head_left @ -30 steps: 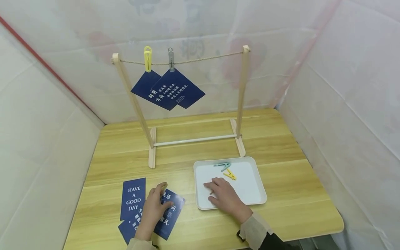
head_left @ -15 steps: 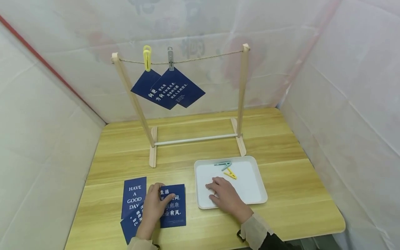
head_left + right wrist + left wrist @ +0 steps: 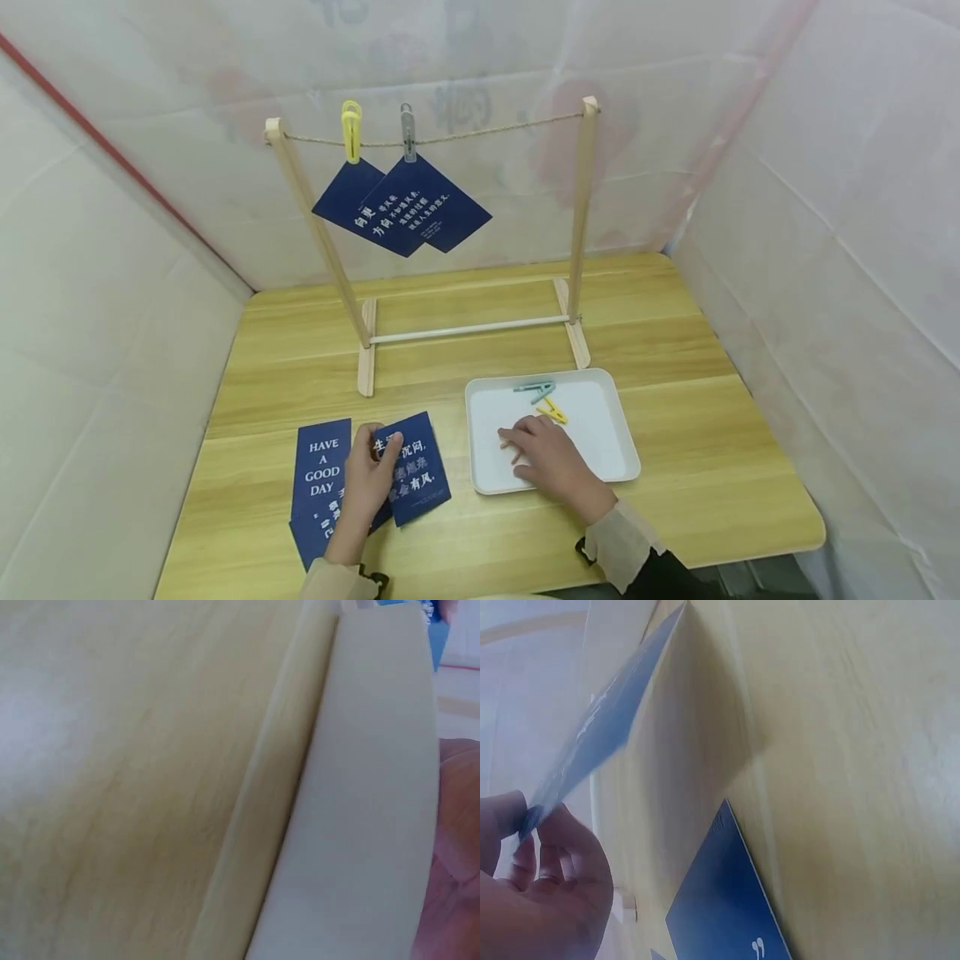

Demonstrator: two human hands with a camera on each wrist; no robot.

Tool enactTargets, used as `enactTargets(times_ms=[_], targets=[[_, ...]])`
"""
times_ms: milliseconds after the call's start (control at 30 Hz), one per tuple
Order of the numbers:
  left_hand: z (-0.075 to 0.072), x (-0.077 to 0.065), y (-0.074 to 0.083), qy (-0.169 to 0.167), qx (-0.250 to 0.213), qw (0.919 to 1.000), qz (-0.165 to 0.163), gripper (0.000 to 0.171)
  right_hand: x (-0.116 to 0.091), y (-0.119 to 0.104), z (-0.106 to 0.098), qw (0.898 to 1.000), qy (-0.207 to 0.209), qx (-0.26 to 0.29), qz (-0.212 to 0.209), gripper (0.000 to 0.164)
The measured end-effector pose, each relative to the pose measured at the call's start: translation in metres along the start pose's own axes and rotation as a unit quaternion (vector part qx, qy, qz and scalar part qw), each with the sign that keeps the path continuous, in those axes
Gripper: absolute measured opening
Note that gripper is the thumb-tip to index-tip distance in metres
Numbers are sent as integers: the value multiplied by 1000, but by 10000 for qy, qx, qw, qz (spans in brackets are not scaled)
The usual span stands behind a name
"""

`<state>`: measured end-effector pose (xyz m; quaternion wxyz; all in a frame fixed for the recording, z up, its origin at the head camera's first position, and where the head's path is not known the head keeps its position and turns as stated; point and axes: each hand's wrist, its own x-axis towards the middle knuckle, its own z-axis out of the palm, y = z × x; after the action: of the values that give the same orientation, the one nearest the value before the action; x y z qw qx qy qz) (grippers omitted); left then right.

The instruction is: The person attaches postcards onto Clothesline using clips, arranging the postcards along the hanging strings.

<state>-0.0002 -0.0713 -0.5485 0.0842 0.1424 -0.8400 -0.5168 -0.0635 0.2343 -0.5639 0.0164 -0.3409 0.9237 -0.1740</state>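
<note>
My left hand [image 3: 369, 477] pinches a dark blue card [image 3: 420, 471] with white lettering near its upper left corner, thumb on top. In the left wrist view the raised card [image 3: 604, 712] stands tilted, its shadow on the wood. Under and beside that hand lie a "HAVE A GOOD DAY" card [image 3: 322, 458] and another blue card [image 3: 307, 537], overlapping. My right hand [image 3: 557, 462] is over the white tray [image 3: 600, 467], fingers loosely bent and thumb apart. Near its fingers lie a yellow clothespin [image 3: 553, 411] and a green clothespin [image 3: 536, 388].
Behind the tray stands a wooden frame [image 3: 581, 217] with a rope [image 3: 495, 131] strung across it. A yellow clothespin [image 3: 351, 133] and a grey clothespin [image 3: 408, 133] hold two overlapping blue cards [image 3: 427, 204] on the rope. White sheets surround the table [image 3: 690, 433].
My left hand has taken hold of the card beneath it, turned it and lifted it off the table. My right hand has shifted slightly to the right over the tray.
</note>
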Motion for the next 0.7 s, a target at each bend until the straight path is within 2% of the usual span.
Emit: enactTargets(times_ms=[100,233,467,700], targets=[[0,0,3,61,-109,9999,-50,30,-1,1,0,9999,154,18,-24,61],[2,-1,4,7,-245,9994,-224,33,-3,1,1,9998,163,71,59,62],[1,-3,6,-28,-310,9993,-198,33,-3,0,2,9995,146,-236,161,42],[-2,-4,7,-3,-327,9993,-170,32,-4,-1,2,9992,293,-213,146,48]])
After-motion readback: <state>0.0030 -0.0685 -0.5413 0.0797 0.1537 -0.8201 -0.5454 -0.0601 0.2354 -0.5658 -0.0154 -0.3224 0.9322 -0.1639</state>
